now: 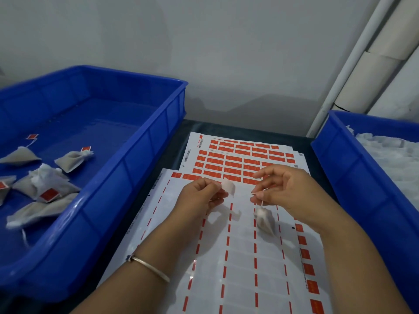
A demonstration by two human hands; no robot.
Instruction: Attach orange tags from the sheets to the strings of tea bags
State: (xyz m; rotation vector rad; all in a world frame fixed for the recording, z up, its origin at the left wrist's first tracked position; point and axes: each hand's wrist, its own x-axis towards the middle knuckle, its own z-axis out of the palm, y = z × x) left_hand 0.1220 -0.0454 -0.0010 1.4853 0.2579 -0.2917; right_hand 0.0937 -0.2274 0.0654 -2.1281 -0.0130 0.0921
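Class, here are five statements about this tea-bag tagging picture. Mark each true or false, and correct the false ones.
1. The right hand pinches a string from which a tea bag hangs. True.
2. The left hand is empty. False: it holds a pale tag.
3. The left tray holds bags with orange tags. True.
4. The near sheet is full of tags. False: most are gone.
5. A bracelet is on the right wrist. False: the left.
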